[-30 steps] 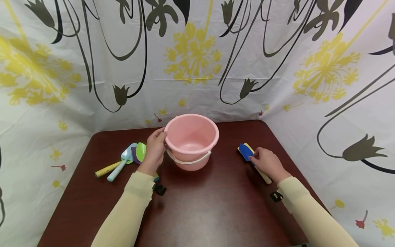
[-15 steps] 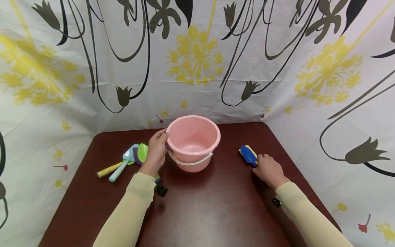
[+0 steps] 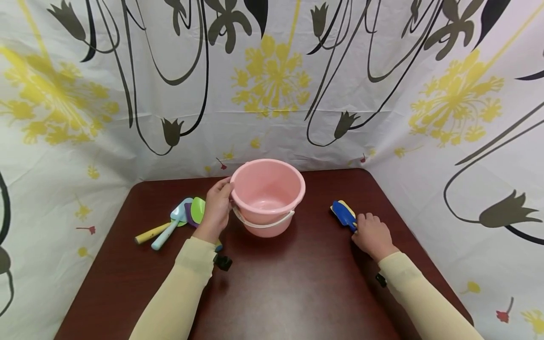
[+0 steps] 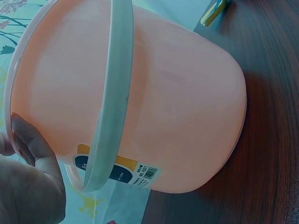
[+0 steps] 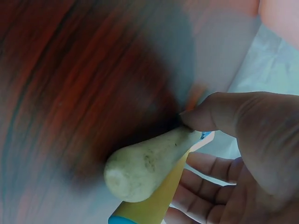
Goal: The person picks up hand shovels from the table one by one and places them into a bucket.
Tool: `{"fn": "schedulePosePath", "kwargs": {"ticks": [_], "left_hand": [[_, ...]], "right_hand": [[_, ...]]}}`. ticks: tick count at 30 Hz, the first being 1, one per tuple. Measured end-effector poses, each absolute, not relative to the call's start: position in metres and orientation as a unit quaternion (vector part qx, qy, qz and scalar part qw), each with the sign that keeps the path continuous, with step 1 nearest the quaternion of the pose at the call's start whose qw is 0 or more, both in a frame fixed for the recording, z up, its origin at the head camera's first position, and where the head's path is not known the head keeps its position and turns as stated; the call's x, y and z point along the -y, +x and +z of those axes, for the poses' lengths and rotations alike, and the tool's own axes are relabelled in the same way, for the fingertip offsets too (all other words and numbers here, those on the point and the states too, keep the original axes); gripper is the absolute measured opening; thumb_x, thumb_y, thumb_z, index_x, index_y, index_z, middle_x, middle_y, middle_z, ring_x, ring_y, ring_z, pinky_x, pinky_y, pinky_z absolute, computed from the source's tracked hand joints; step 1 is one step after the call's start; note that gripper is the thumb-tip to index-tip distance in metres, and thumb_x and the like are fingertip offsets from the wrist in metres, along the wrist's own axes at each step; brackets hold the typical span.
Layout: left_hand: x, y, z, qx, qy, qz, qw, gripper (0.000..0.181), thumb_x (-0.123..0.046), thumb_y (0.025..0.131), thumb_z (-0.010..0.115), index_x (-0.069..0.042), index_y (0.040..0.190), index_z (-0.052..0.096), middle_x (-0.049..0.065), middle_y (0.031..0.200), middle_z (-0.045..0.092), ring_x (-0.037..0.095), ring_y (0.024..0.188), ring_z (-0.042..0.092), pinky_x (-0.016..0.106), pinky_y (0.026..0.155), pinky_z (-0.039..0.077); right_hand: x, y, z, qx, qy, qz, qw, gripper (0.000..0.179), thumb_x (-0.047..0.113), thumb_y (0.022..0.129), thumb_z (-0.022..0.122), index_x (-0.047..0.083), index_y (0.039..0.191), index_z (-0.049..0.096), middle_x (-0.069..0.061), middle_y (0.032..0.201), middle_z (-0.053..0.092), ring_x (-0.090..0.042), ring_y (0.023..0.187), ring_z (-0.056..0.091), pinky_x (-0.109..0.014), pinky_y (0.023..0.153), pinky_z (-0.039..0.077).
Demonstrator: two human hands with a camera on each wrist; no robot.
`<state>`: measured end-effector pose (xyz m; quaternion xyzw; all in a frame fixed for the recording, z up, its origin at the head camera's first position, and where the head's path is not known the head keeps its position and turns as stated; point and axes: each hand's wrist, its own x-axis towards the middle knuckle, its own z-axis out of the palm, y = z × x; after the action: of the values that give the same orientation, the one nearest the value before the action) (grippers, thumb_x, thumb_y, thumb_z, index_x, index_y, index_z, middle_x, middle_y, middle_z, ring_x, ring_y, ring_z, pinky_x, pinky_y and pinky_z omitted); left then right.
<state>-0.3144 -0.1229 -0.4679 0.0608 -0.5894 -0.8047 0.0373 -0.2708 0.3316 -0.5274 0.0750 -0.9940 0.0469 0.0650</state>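
My left hand [image 3: 217, 204] grips the rim of a pink bucket [image 3: 265, 219] at its left side, thumb on the outer wall. The bucket's pale carrying handle [image 4: 117, 93] hangs down across its front, over a label [image 4: 135, 172]. At the right of the table, a blue toy shovel [image 3: 343, 213] lies on a yellow one, blades pointing away from me. My right hand [image 3: 374, 235] holds their handles. In the right wrist view, the thumb touches a cream handle [image 5: 140, 168], and the fingers curl behind a yellow handle [image 5: 161, 198] with a blue end. The palm hides part of both.
Several toy shovels lie in a pile left of the bucket, among them a light blue shovel [image 3: 169, 231], a green blade [image 3: 197, 210] and a yellow handle [image 3: 150, 233]. Patterned cloth [image 3: 272, 137] rises behind the dark wooden table [image 3: 280, 283].
My right hand has slid from the shovels' blades nearer to me, onto their handles. The blue blade now lies flatter over the yellow one. My left hand stays on the bucket's rim.
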Motion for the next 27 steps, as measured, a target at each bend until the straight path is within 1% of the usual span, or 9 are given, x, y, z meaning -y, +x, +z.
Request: {"fn": "schedulePosePath", "kwargs": {"ticks": [3, 6, 11, 13, 16, 18, 20, 24, 27], "left_hand": [[0.122, -0.315, -0.469, 0.590, 0.062, -0.804, 0.037, 0.040, -0.024, 0.114, 0.061, -0.007, 0.150, 0.064, 0.014, 0.146, 0.064, 0.034, 0.129, 0.061, 0.029, 0.090, 0.059], [0.122, -0.316, -0.469, 0.589, 0.060, -0.805, 0.038, 0.040, -0.024, 0.113, 0.062, -0.007, 0.150, 0.064, 0.014, 0.146, 0.064, 0.035, 0.129, 0.061, 0.028, 0.089, 0.059], [0.123, -0.316, -0.470, 0.585, 0.058, -0.808, 0.042, 0.041, -0.023, 0.113, 0.062, -0.006, 0.150, 0.064, 0.016, 0.145, 0.064, 0.037, 0.129, 0.061, 0.027, 0.087, 0.058], [0.123, -0.316, -0.470, 0.586, 0.057, -0.807, 0.042, 0.041, -0.023, 0.114, 0.061, -0.006, 0.150, 0.064, 0.016, 0.145, 0.064, 0.037, 0.130, 0.061, 0.030, 0.091, 0.059], [0.123, -0.316, -0.469, 0.586, 0.057, -0.807, 0.040, 0.041, -0.024, 0.114, 0.061, -0.006, 0.150, 0.064, 0.015, 0.146, 0.064, 0.035, 0.130, 0.062, 0.038, 0.101, 0.058], [0.123, -0.315, -0.469, 0.586, 0.056, -0.807, 0.040, 0.041, -0.024, 0.114, 0.061, -0.006, 0.150, 0.064, 0.015, 0.146, 0.064, 0.033, 0.129, 0.063, 0.040, 0.103, 0.058], [0.123, -0.316, -0.469, 0.585, 0.056, -0.808, 0.040, 0.041, -0.023, 0.114, 0.061, -0.006, 0.150, 0.063, 0.015, 0.146, 0.064, 0.031, 0.127, 0.063, 0.038, 0.101, 0.058], [0.123, -0.315, -0.469, 0.582, 0.058, -0.810, 0.040, 0.041, -0.023, 0.114, 0.061, -0.005, 0.150, 0.063, 0.015, 0.146, 0.064, 0.028, 0.122, 0.064, 0.030, 0.092, 0.059], [0.123, -0.315, -0.469, 0.581, 0.061, -0.810, 0.039, 0.040, -0.023, 0.113, 0.061, -0.006, 0.150, 0.064, 0.014, 0.145, 0.064, 0.026, 0.121, 0.065, 0.030, 0.092, 0.059]], "right_hand": [[-0.332, -0.271, -0.530, 0.994, 0.078, 0.042, 0.066, 0.034, 0.010, 0.086, 0.080, -0.010, 0.104, 0.058, -0.021, 0.091, 0.056, -0.040, 0.084, 0.059, -0.060, 0.071, 0.056], [-0.332, -0.272, -0.533, 0.993, 0.086, 0.031, 0.079, 0.034, 0.009, 0.085, 0.081, -0.010, 0.103, 0.059, -0.022, 0.092, 0.057, -0.040, 0.084, 0.059, -0.059, 0.071, 0.057], [-0.330, -0.271, -0.536, 0.990, 0.096, 0.016, 0.105, 0.032, 0.007, 0.084, 0.081, -0.010, 0.099, 0.059, -0.021, 0.089, 0.057, -0.038, 0.079, 0.058, -0.057, 0.067, 0.057], [-0.329, -0.271, -0.537, 0.989, 0.099, 0.011, 0.112, 0.033, 0.007, 0.083, 0.082, -0.010, 0.098, 0.059, -0.020, 0.088, 0.057, -0.037, 0.078, 0.058, -0.056, 0.065, 0.057], [-0.327, -0.271, -0.537, 0.987, 0.105, 0.000, 0.122, 0.035, 0.008, 0.084, 0.084, -0.011, 0.100, 0.061, -0.021, 0.089, 0.059, -0.037, 0.078, 0.061, -0.055, 0.064, 0.058], [-0.326, -0.272, -0.538, 0.987, 0.107, -0.005, 0.124, 0.037, 0.009, 0.085, 0.085, -0.013, 0.102, 0.061, -0.022, 0.090, 0.060, -0.037, 0.079, 0.062, -0.055, 0.064, 0.058], [-0.326, -0.272, -0.539, 0.986, 0.106, -0.007, 0.126, 0.036, 0.009, 0.085, 0.085, -0.014, 0.102, 0.062, -0.023, 0.090, 0.060, -0.038, 0.079, 0.063, -0.055, 0.064, 0.059], [-0.326, -0.273, -0.541, 0.987, 0.100, 0.006, 0.129, 0.030, 0.007, 0.086, 0.081, -0.012, 0.097, 0.061, -0.022, 0.087, 0.058, -0.036, 0.076, 0.061, -0.055, 0.063, 0.059], [-0.327, -0.274, -0.543, 0.987, 0.094, 0.021, 0.127, 0.027, 0.007, 0.086, 0.079, -0.009, 0.092, 0.059, -0.020, 0.085, 0.056, -0.035, 0.074, 0.058, -0.056, 0.060, 0.058]]}}
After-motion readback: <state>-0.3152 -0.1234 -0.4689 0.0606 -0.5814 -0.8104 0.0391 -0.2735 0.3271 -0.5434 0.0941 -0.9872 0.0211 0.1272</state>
